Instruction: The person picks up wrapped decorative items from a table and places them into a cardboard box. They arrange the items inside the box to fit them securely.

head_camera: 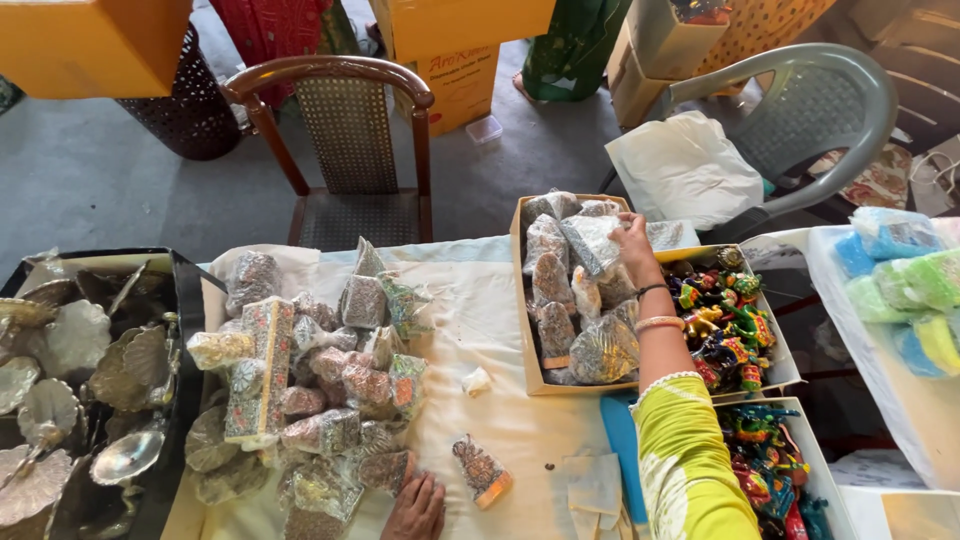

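Two hands engaged: right hand (636,240) grips a packet (592,243) over the box (527,300); left hand (417,508) flat on table (500,300). Risk: crowded box, packet may slip.

Landmark: the open cardboard tray (527,300) on the table.
Inside tray: clear wrapped packets (560,290), grey and brown; the right hand (634,245) grips one wrapped packet (592,243).
Left of tray: heap of similar packets (320,390); the left hand (415,508) rests at its near edge.
Right of tray: blue and green bags (900,285).
Behind tray: orange boxes (455,50), stacked.
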